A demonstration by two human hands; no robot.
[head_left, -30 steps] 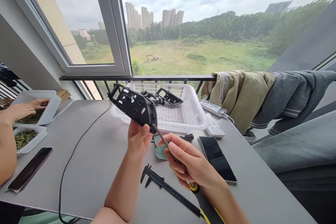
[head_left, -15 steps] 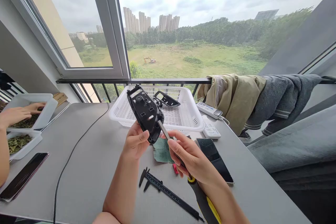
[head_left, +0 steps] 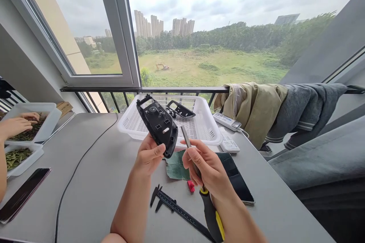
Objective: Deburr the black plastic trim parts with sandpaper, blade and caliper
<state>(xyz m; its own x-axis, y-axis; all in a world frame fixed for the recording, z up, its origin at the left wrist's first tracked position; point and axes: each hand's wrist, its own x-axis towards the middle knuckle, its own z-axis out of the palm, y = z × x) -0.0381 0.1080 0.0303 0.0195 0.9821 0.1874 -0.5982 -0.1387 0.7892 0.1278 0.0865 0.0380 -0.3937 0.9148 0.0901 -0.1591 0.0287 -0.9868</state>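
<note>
My left hand [head_left: 149, 155] grips the lower end of a black molded plastic part [head_left: 159, 123], raised tilted over the table with its ribbed, holed face toward me. In my right hand [head_left: 207, 163] is a file-like hand tool [head_left: 185, 136] with a narrow grey steel blade and a black-and-yellow handle. The blade points up and stands just right of the part's lower edge, with a small gap between them. A second black plastic part [head_left: 182, 110] lies in the white basket [head_left: 211, 136] behind.
On the table are a black vernier caliper [head_left: 179, 210], green sheet [head_left: 173, 169], small red piece [head_left: 191, 186], dark phone [head_left: 236, 178], white power strip [head_left: 228, 119] and black cable [head_left: 82, 157]. At left, another person's hands [head_left: 21, 123] are over a tub [head_left: 51, 121] near another phone [head_left: 27, 193].
The tool's blade has come away from the lower edge of the black part, and my right hand has moved slightly down. My left hand keeps its hold on the part.
</note>
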